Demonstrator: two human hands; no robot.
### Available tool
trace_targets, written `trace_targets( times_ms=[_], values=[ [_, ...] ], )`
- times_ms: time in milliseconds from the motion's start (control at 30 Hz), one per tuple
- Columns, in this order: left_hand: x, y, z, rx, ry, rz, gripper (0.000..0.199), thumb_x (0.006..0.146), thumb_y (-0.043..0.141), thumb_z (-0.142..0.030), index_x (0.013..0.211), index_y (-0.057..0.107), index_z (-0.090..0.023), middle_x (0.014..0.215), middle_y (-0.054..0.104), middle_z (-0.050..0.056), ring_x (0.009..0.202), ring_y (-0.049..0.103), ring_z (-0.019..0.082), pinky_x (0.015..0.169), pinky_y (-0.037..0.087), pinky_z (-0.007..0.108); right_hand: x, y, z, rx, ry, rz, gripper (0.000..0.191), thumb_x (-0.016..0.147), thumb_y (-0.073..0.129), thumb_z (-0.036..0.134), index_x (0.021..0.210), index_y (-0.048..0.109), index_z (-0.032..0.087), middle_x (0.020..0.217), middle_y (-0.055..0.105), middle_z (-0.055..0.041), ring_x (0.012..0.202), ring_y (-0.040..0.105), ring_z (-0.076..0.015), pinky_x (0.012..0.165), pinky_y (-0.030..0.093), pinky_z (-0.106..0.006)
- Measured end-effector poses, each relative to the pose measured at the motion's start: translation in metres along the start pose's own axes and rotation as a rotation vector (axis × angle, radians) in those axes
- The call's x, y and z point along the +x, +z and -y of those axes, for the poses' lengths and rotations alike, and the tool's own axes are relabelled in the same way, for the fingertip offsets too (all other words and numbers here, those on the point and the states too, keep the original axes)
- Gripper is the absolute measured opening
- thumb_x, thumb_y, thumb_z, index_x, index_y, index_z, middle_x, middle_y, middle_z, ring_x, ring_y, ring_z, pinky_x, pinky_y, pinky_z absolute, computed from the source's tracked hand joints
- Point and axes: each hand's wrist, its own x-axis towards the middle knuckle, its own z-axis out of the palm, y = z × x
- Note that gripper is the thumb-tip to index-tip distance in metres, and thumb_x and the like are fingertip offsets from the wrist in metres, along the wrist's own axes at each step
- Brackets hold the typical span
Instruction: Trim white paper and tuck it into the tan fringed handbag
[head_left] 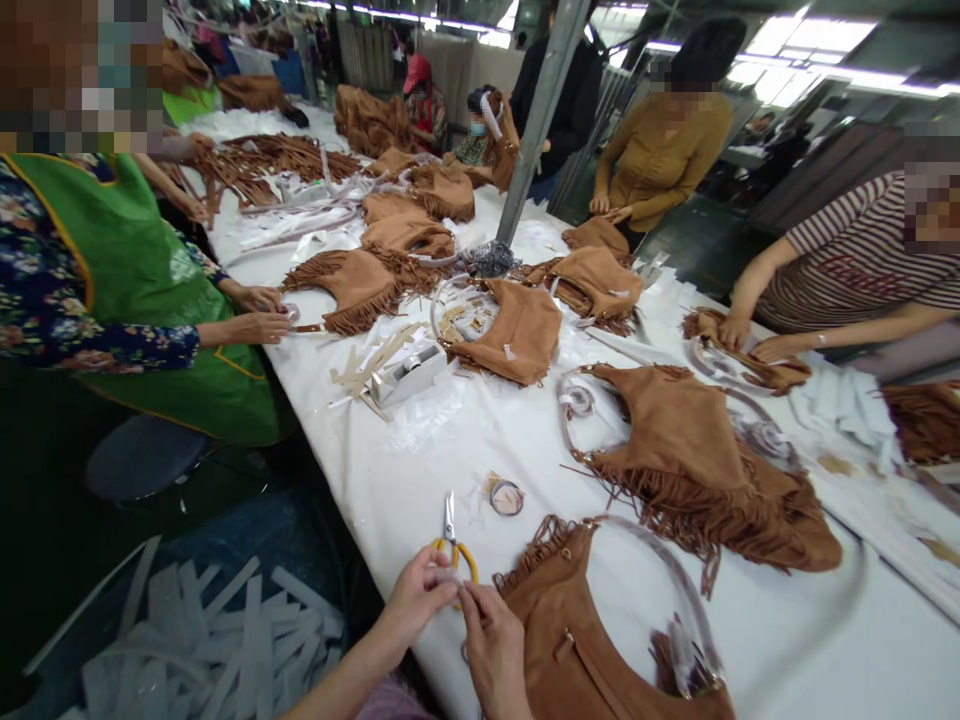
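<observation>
Long white-covered table (360,450) carries brown fringed suede-like bags (679,425). Left hand (418,598) and right hand (493,638), fingers closed, pinch small translucent piece (447,576) near yellow-handled metal scissors (450,522).

The handles of the scissors (449,518) are being partly covered by the left hand (420,596). Just below them, a pale item (448,576), too small to identify, is being pinched with the right hand (495,635). Right of the scissors, the nearest bag (566,620) is being cut off by the lower edge. Far beyond, distant people (787,147) are being blurred.
</observation>
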Motion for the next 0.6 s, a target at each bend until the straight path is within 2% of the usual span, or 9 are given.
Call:
trace_targets(
  times_ms=[100,133,167,267,300,367,467,533,600],
  values=[
    [-0.007,0.002,0.001,0.065,0.016,-0.27,0.051,0.062,0.067,-0.058,0.091,0.053,-0.018,0.078,0.063,0.003,0.071,0.058,0.017,0.066,0.043,0.027,-0.002,-0.005,-0.011,-0.166,-0.176,-0.108,0.024,0.091,0.044,0.027,0.102,0.064,0.02,0.09,0.067,-0.0076,0.084,0.062,-0.0173,0.078,0.051,-0.028],
    [-0.011,0.004,0.001,0.088,-0.001,-0.29,0.053,0.064,0.063,-0.062,0.09,0.055,-0.017,0.08,0.064,0.005,0.075,0.059,0.019,0.068,0.044,0.028,-0.002,-0.007,-0.015,-0.238,-0.25,-0.128,0.025,0.091,0.043,0.025,0.105,0.063,0.02,0.094,0.066,-0.0084,0.087,0.062,-0.0176,0.079,0.051,-0.029],
    [-0.015,0.007,0.0,0.1,-0.029,-0.248,0.054,0.067,0.059,-0.064,0.09,0.058,-0.016,0.082,0.065,0.006,0.078,0.06,0.02,0.07,0.044,0.029,-0.003,-0.008,-0.018,-0.311,-0.323,-0.135,0.025,0.09,0.043,0.023,0.107,0.062,0.02,0.097,0.066,-0.0091,0.088,0.061,-0.0179,0.079,0.051,-0.03],
    [-0.025,0.017,-0.001,0.006,-0.089,0.003,0.051,0.07,0.06,-0.06,0.092,0.062,-0.014,0.087,0.066,0.008,0.083,0.061,0.02,0.073,0.045,0.029,-0.006,-0.008,-0.021,-0.46,-0.496,-0.118,0.025,0.088,0.047,0.017,0.108,0.062,0.019,0.099,0.066,-0.0093,0.087,0.061,-0.0185,0.076,0.052,-0.03],
    [-0.026,0.02,-0.001,-0.048,-0.089,0.045,0.05,0.07,0.062,-0.058,0.093,0.062,-0.014,0.088,0.066,0.008,0.083,0.061,0.02,0.073,0.045,0.029,-0.007,-0.007,-0.021,-0.467,-0.526,-0.101,0.025,0.087,0.049,0.016,0.108,0.062,0.019,0.098,0.066,-0.009,0.086,0.061,-0.0183,0.075,0.052,-0.029],
    [-0.026,0.022,0.0,-0.12,-0.086,0.039,0.049,0.07,0.064,-0.057,0.092,0.063,-0.013,0.086,0.066,0.008,0.08,0.061,0.019,0.07,0.045,0.028,-0.009,-0.005,-0.018,-0.418,-0.535,-0.043,0.027,0.085,0.051,0.016,0.11,0.062,0.02,0.099,0.066,-0.0077,0.086,0.061,-0.0178,0.075,0.052,-0.028],
    [-0.024,0.015,0.003,-0.11,-0.124,-0.027,0.05,0.07,0.061,-0.059,0.087,0.063,-0.012,0.08,0.066,0.008,0.071,0.06,0.017,0.064,0.043,0.026,-0.01,-0.005,-0.014,-0.244,-0.362,-0.023,0.032,0.084,0.055,0.023,0.116,0.059,0.024,0.106,0.064,-0.0073,0.095,0.06,-0.0196,0.084,0.05,-0.032],
    [-0.023,0.009,0.005,-0.068,-0.141,-0.039,0.05,0.07,0.061,-0.06,0.085,0.063,-0.012,0.074,0.066,0.007,0.067,0.06,0.015,0.059,0.039,0.024,-0.006,-0.006,-0.013,-0.069,-0.081,-0.07,0.043,0.08,0.061,0.033,0.121,0.054,0.022,0.109,0.063,-0.0093,0.098,0.059,-0.0218,0.086,0.05,-0.035],
    [-0.023,0.005,0.005,-0.036,-0.154,-0.022,0.051,0.069,0.061,-0.061,0.083,0.063,-0.012,0.071,0.066,0.006,0.063,0.059,0.014,0.056,0.036,0.022,0.0,-0.008,-0.014,0.157,0.225,-0.037,0.058,0.073,0.066,0.044,0.122,0.053,0.015,0.103,0.064,-0.0115,0.091,0.061,-0.0228,0.079,0.052,-0.035]
  ],
)
